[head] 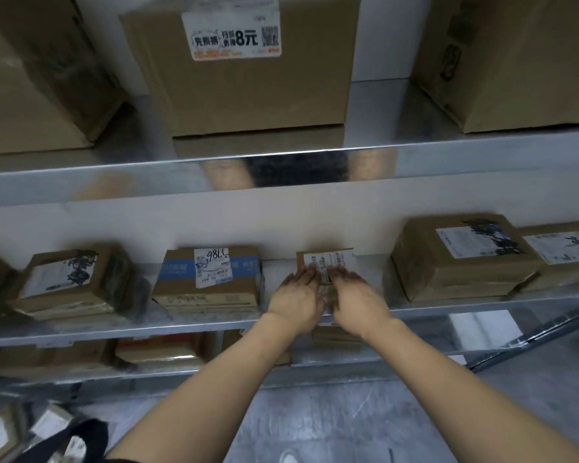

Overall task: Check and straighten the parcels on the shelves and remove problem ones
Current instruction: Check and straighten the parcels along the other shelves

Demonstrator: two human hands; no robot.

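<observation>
Two hands on one small parcel: where was this taken? (Desk)

At the middle shelf (114, 325). The left hand (298, 295) and the right hand (358, 295) lay side by side on top of the small parcel (325, 259). Their fingers were straight and flat on its label, pressing rather than clasping, and the thumbs were hidden. The parcel sat about midway along the shelf, its far end close to the back edge. (Photographer)

How far along did the job look? (Desk)

Partway, by my reading. Just left of the hands, the blue-taped parcel (211, 275) sat fairly square to the front edge. The parcel near the left end (71, 279) lay turned at an angle. At the right end, the large parcel (458, 259) and the end parcel (562, 248) sat pressed together and askew. All three looked due for straightening. (Photographer)

And the other levels? (Desk)

On the upper shelf (114, 175) the labelled box (241, 68) stood squarely, with a box on either side turned off line. Flat parcels (154, 354) filled the lower shelf (331, 365), too dim to judge. A few loose parcels (0, 436) lay on the floor (415, 422) at the lower left. I could not tell whether those had been pulled as problem ones. (Photographer)
</observation>
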